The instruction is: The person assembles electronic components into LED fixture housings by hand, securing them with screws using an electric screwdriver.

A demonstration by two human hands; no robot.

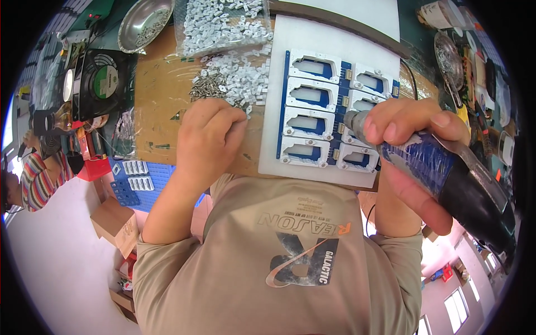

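Lighting: bright, even, overhead; soft short shadow under the left hand [209, 139]. Glare: pale sheen on the white tray [273, 151] between the hands. Focus: right hand [410, 153] large, slightly soft. Distortion: strong fisheye bending, black vignette at rim beyond both hands.

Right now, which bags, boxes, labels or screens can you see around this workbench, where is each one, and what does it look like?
Clear plastic bag: top centre of the bench, full of small white plastic parts.
Brown cardboard box: on the floor, lower left, flaps open.
Round green label: on the hub of the black square fan, upper left.
Blue wrap: around the power screwdriver in the right hand.
No screens visible.
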